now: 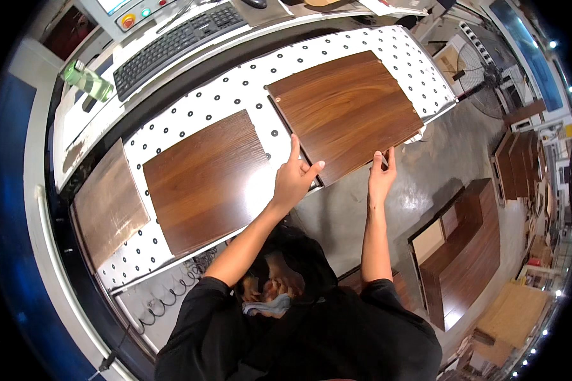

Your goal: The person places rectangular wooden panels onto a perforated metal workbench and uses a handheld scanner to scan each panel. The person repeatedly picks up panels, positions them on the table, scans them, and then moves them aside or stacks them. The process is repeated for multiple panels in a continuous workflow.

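A dark brown wood-grain panel (346,111) lies tilted across the right part of a white worktable with black dots (235,92), its near corner reaching past the table's front edge. My left hand (292,181) grips this panel at its near left corner, index finger stretched along the left edge and thumb over the top; the other fingers are mostly hidden. At the near edge, my right hand (381,178) pinches the same panel between thumb and fingers. To the left, a second brown panel (203,181) rests flat on the dotted surface, touched by neither hand.
A worn brownish plate (111,203) covers the table's left end. Behind are a keyboard (178,47), a green bottle (88,81) and a control panel with buttons (133,19). On the floor at right stands a brown box-like cabinet piece (464,267); a fan (486,76) is beyond.
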`<action>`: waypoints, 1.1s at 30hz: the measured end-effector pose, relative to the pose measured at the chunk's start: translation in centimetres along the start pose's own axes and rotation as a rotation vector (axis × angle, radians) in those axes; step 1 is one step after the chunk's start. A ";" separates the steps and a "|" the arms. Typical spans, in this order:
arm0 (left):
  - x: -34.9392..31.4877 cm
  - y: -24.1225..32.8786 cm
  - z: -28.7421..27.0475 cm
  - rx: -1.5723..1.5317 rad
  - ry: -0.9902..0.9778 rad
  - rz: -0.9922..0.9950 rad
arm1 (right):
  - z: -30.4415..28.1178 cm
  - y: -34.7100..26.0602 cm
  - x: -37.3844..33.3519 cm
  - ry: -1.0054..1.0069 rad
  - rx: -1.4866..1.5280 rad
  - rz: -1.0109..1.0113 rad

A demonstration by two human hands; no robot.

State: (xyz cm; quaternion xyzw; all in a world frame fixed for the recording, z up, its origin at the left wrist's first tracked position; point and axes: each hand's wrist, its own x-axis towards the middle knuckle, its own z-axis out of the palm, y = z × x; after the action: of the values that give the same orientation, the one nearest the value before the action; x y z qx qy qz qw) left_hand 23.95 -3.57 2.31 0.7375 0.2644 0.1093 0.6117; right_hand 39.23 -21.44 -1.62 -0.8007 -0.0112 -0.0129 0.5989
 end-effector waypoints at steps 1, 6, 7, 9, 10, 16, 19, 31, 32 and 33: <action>0.3 -0.1 0.2 0.003 -0.003 0.005 | -0.1 0.2 0.3 0.001 -0.035 -0.004; 0.8 -0.4 0.6 0.056 0.004 0.006 | -0.2 0.6 0.5 0.036 -0.140 -0.038; 0.9 -0.5 0.7 0.073 0.009 0.008 | -0.2 0.7 0.7 0.044 -0.123 -0.082; 0.7 -0.5 0.2 0.092 -0.014 -0.013 | 0.4 -0.8 0.1 0.056 -0.083 -0.165; 0.5 -0.6 -0.2 0.101 -0.020 -0.009 | 0.5 -1.5 -0.8 0.140 -0.153 -0.212; -5.3 -3.4 -8.8 0.297 0.444 0.333 | 2.9 -8.9 -9.6 -0.087 0.123 -0.507; -10.6 -5.4 -18.1 0.533 0.732 0.245 | 6.0 -9.9 -14.6 -0.548 0.031 -0.526; -30.7 -23.4 -47.9 0.752 0.951 -0.827 | 15.7 -4.3 -19.9 -0.554 -0.539 -0.607; -30.6 -23.9 -49.0 0.745 0.932 -0.805 | 15.9 -4.0 -19.7 -0.506 -0.565 -0.630; -30.8 -24.2 -49.8 0.735 0.941 -0.773 | 16.0 -3.6 -19.8 -0.473 -0.592 -0.650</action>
State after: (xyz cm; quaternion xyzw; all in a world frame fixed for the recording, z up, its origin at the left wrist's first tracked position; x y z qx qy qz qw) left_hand -32.17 25.02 -4.54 0.6242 0.7628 0.0950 0.1393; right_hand 19.44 -5.15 -3.34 -0.8723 -0.3915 -0.0196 0.2922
